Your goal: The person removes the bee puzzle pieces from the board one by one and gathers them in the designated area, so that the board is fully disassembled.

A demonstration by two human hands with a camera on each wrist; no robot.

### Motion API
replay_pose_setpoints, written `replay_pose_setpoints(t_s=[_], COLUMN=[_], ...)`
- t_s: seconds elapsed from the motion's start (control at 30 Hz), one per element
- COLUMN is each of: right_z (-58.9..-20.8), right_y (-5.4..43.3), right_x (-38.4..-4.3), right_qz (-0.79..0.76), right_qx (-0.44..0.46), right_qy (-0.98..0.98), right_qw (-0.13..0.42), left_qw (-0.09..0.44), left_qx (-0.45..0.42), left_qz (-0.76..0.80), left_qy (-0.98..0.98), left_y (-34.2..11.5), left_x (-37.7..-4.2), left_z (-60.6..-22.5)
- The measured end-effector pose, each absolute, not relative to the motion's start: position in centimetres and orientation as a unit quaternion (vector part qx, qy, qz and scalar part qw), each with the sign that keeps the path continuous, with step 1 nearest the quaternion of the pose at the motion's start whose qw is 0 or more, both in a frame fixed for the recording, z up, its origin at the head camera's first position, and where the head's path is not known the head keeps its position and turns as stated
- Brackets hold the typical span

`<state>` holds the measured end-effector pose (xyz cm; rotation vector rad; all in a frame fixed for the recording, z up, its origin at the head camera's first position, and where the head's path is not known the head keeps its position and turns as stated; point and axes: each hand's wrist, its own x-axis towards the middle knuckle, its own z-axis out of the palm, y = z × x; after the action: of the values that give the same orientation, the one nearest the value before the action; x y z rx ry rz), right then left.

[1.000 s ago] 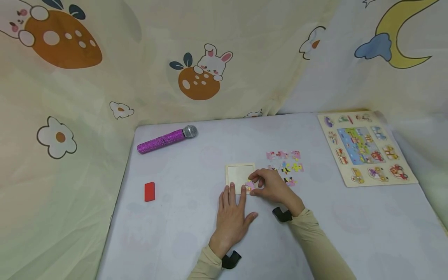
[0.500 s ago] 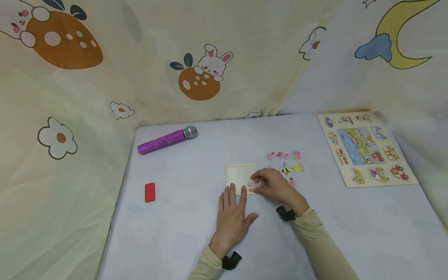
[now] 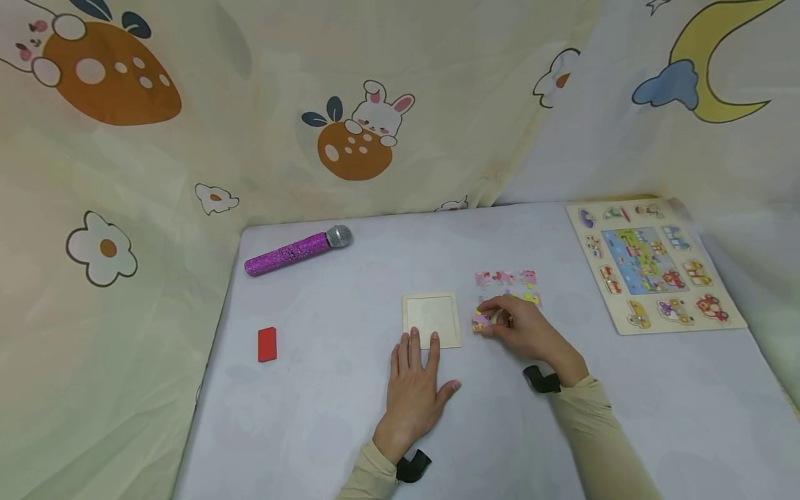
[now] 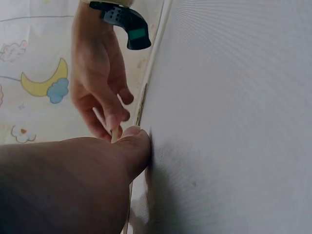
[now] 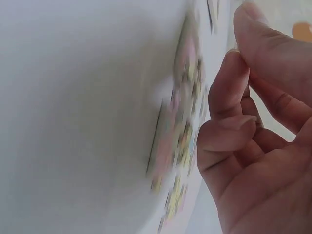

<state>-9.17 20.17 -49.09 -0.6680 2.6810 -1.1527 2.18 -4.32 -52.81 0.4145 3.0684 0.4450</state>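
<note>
My left hand (image 3: 411, 399) lies flat with fingers straight, its fingertips on the lower edge of a small pale wooden puzzle frame (image 3: 460, 323). Right of the frame, my right hand (image 3: 528, 332) pinches a pink-and-yellow jigsaw piece (image 3: 480, 321) between thumb and fingers. From the side, the left wrist view shows the thin edge of the piece (image 4: 115, 134) at the right hand's fingertips. Other jigsaw pieces (image 3: 503, 278) lie in rows behind the right hand, which partly covers them. They look blurred in the right wrist view.
A purple glitter microphone (image 3: 294, 253) lies at the back left, and a red block (image 3: 267, 344) nearer the left edge. At the right stands a larger wooden puzzle board (image 3: 656, 267) with animal pictures. A printed curtain (image 3: 281, 83) borders the table's back.
My right hand has moved right from the frame's lower right corner, carrying the jigsaw piece out of it. The left hand has stayed in place.
</note>
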Motion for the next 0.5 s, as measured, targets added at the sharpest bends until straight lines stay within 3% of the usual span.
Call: replay_pose_setpoints(t_s=[0.5], right_z=[-48.8], right_y=[27.8], right_x=[-8.7], right_qz=[-0.356], right_qx=[-0.166], right_qy=[0.918], right_qw=[0.053], left_qw=[0.006], left_qx=[0.13], left_qz=[0.142], left_qy=[0.981], left_y=[-4.1], left_x=[2.2], left_z=[-53.0])
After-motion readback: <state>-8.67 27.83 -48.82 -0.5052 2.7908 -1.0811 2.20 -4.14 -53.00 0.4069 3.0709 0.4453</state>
